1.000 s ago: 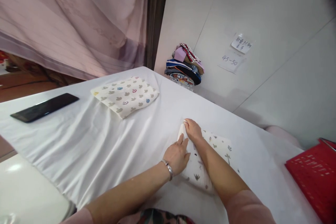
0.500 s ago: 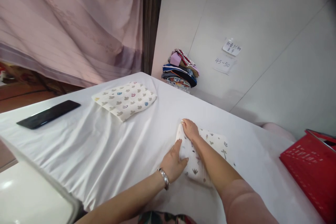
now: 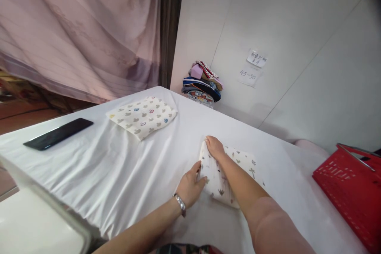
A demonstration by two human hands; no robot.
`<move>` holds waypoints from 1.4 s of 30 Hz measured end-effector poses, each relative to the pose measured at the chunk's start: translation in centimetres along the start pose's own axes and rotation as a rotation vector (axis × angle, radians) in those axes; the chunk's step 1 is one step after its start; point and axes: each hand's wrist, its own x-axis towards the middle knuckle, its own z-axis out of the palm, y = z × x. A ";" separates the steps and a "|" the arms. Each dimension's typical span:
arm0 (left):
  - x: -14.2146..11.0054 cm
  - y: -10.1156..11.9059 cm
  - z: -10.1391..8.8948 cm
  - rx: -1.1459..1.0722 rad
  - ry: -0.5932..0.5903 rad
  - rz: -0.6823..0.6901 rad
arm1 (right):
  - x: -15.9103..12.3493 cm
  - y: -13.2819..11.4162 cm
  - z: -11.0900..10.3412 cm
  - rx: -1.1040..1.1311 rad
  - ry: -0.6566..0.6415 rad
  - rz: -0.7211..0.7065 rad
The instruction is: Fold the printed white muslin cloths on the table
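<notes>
A folded white cloth printed with small grey plants lies on the white-covered table in front of me. My right hand rests at its far left corner, fingers curled over the edge and gripping it. The right forearm crosses above the cloth and hides part of it. Beside the cloth's left edge is my left hand, thumb and fingers apart, with the fingertips at the edge. A silver bracelet circles the left wrist. Farther left, a second folded cloth with a mushroom print lies flat.
On the left of the table lies a glossy black flat object. Folded clothes are stacked by the wall at the far corner. A red plastic basket stands at the right. Paper notes hang on the wall.
My left hand has slid slightly left and toward me, uncovering more of the cloth's left edge. The right hand keeps its hold at the far corner. The view has tilted slightly.
</notes>
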 end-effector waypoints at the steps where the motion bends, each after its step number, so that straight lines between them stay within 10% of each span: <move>1: 0.0 0.0 0.1 0.012 0.000 0.008 | 0.0 0.0 0.0 -0.002 -0.006 0.000; 10: -0.5 0.1 -0.3 0.187 -0.001 0.057 | 0.4 -0.4 0.0 -0.024 -0.053 0.031; 18: 1.4 2.1 0.2 0.466 -0.003 0.515 | 0.4 -0.4 -0.1 0.045 -0.070 0.056; 29: 1.1 1.3 0.6 0.694 -0.129 0.490 | 3.0 1.5 -0.5 0.283 -0.258 0.098; 35: 5.8 4.9 1.2 0.756 -0.164 0.473 | 4.1 1.7 -0.9 0.341 -0.309 0.157; 42: 9.1 1.6 2.9 0.790 -0.191 0.325 | 4.5 2.2 -1.5 0.360 -0.324 0.166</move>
